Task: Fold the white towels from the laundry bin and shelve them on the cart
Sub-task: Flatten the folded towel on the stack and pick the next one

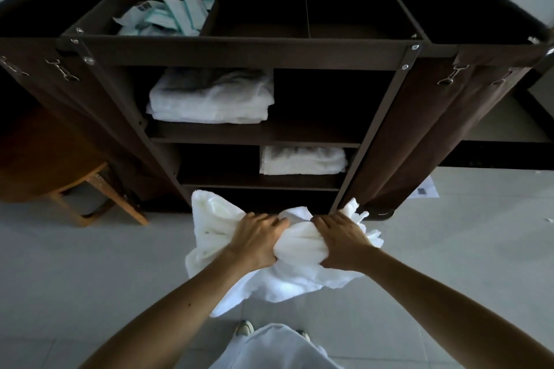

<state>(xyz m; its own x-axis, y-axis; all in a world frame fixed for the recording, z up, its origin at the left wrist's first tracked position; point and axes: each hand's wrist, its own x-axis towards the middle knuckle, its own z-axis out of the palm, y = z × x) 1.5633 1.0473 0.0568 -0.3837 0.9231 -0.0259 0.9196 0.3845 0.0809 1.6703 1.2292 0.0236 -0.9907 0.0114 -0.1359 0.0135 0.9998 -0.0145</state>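
- Between my two hands, held above the floor (90, 263) in front of the cart's lowest shelf, hangs the unfolded white towel (295, 249), bunched at the middle with its ends spilling out to both sides and below.
- My left hand (257, 237) grips the bunch from the left, fingers curled tight into the cloth.
- My right hand (341, 240) grips it from the right in the same way, just beside the left hand, with a short twist of towel between them.
- Straight ahead stands the dark brown cart (239, 52).
- Its upper shelf carries a folded towel stack (209, 99) at the left end.
- Its middle shelf carries a smaller folded towel (302, 160) at the right end.
- The top tray's left compartment holds pale blue-and-white packets (168, 16).
- A brown fabric bag hangs on each side of the cart: the left bag (45, 48) and the right bag (434, 129).
- A wooden stool (99, 198) stands on the floor near the cart's left corner.
- A sheet of paper (425, 189) lies on the floor by the right bag.
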